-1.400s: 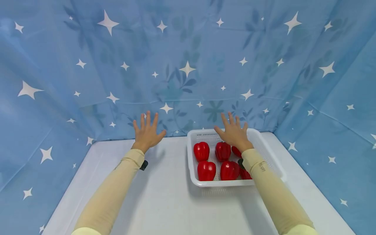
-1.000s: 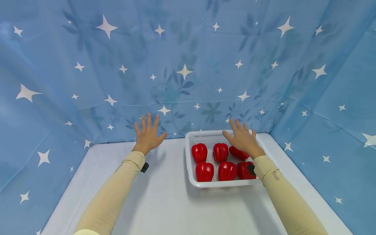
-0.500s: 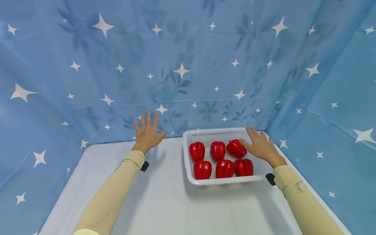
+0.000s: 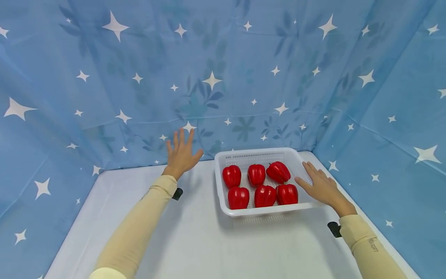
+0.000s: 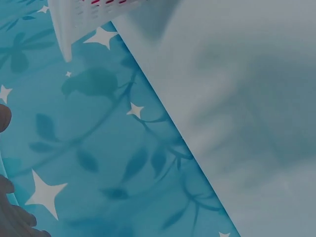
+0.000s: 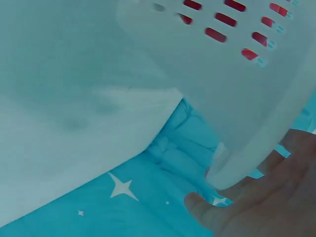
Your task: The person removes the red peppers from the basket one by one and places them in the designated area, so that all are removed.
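In the head view, a white plastic basket [image 4: 275,209] with slotted walls holds several red bell peppers [image 4: 265,196] in two rows. My right hand [image 4: 323,189] is at the basket's right side, fingers extended and overlapping the rim. The right wrist view has the same hand [image 6: 276,197] close by a rounded edge of the basket [image 6: 222,89], the thumb apart from the fingers. Left of the basket, my left hand [image 4: 182,157] is held in the air, palm down, fingers spread and holding nothing. Only some of its fingertips [image 5: 17,215] enter the left wrist view.
A white table [image 4: 195,240] bears the basket near its back right corner. Blue curtains [image 4: 156,50] with white stars and leaf prints stand along the back and both sides. A small black device [image 4: 334,229] sits under the right wrist, another [image 4: 177,193] at the left.
My right hand has moved right and toward me, from over the basket to its right side, uncovering the peppers on the right. The left hand has shifted slightly right. The view has drifted a little.
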`<state>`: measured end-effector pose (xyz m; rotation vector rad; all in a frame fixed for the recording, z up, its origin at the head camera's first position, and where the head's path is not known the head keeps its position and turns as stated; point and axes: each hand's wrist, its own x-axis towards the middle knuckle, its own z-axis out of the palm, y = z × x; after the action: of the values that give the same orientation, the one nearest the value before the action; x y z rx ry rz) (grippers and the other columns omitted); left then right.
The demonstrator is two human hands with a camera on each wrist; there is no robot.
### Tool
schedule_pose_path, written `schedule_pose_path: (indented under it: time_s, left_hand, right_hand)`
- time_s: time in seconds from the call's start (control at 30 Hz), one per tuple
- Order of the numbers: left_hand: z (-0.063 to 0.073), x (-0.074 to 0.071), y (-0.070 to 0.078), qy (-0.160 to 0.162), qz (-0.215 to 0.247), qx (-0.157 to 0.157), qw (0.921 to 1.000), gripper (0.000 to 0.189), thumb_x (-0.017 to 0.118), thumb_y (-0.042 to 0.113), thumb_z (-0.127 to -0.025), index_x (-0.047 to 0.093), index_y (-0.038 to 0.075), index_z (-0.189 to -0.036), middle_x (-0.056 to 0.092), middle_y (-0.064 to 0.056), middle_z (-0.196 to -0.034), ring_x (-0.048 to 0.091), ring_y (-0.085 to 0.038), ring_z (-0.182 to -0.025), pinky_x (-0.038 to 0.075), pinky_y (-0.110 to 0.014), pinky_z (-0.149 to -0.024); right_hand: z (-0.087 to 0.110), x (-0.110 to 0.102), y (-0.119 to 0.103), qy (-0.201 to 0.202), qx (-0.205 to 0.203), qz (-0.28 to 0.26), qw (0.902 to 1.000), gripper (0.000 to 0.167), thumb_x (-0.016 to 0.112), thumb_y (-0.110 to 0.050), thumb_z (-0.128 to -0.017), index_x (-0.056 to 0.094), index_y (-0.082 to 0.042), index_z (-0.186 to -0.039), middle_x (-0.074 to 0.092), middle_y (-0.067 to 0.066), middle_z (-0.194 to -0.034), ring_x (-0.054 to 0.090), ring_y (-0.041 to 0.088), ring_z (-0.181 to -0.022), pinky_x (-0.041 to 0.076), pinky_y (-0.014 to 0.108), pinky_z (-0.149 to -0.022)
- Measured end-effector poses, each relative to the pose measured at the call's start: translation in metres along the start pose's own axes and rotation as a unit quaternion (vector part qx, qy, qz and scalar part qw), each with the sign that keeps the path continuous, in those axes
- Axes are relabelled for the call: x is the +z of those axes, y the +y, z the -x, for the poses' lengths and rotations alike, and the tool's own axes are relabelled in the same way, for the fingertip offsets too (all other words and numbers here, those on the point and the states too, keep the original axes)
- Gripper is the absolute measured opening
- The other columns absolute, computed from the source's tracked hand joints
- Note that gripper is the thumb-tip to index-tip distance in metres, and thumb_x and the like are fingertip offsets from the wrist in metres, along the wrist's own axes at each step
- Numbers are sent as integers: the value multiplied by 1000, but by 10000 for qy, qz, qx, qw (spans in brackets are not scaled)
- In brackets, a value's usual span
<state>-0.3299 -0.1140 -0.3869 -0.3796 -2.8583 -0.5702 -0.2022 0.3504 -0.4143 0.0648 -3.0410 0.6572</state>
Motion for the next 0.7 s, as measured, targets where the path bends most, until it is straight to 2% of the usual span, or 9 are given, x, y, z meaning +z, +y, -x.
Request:
schedule_pose_path:
  time_s: [0.07, 0.3, 0.4, 0.53, 0.63, 0.7]
  left_hand:
    - [-1, 0, 4, 18, 117, 30, 9999, 87, 54, 48, -108, 9, 15, -174, -7, -23, -177, -9, -46, -161, -4, -71, -124]
    - [-6, 3, 17, 115, 483, 78, 9987, 85, 54, 48, -109, 9, 15, -174, -6, -22, -177, -7, -46, -161, -2, -71, -124]
    - [-6, 5, 24, 130, 784, 71, 9968, 85, 54, 46, -109, 10, 12, -173, -4, -23, -177, -6, -48, -161, 0, -72, -124]
    - [-7, 8, 35, 214, 1149, 70, 9931, 83, 55, 42, -109, 14, 8, -173, 2, -26, -176, 1, -52, -160, 6, -73, -124]
    - [-9, 11, 45, 262, 1617, 7, 9865, 80, 54, 39, -110, 16, 6, -172, 6, -28, -175, 5, -52, -160, 7, -74, -123]
    - [-10, 14, 52, 226, 2134, -99, 9767, 78, 54, 37, -110, 17, 6, -171, 9, -26, -176, 7, -48, -161, 10, -70, -125]
  right_hand:
    - [5, 2, 5, 22, 35, -54, 10000, 93, 62, -51, -104, 21, 3, -167, 18, 37, -168, 18, 71, -146, 16, 90, -107]
    - [19, 9, 16, -138, 178, -554, 9982, 96, 57, -58, -105, 11, -5, -171, 12, 34, -172, 22, 66, -148, 37, 85, -96]
    - [22, 14, 19, -174, 117, -794, 9966, 94, 56, -56, -107, 11, -4, -171, 10, 33, -172, 23, 65, -148, 38, 84, -96]
    - [23, 20, 22, -53, 25, -854, 9963, 89, 55, -51, -109, 12, -1, -170, 10, 33, -172, 24, 65, -148, 36, 85, -97]
    - [23, 23, 23, 53, 68, -795, 9968, 88, 53, -49, -110, 11, 0, -170, 11, 34, -172, 24, 65, -148, 36, 84, -98]
    - [23, 25, 22, 119, 110, -765, 9969, 88, 53, -49, -110, 11, 1, -169, 12, 34, -172, 24, 64, -148, 36, 84, -99]
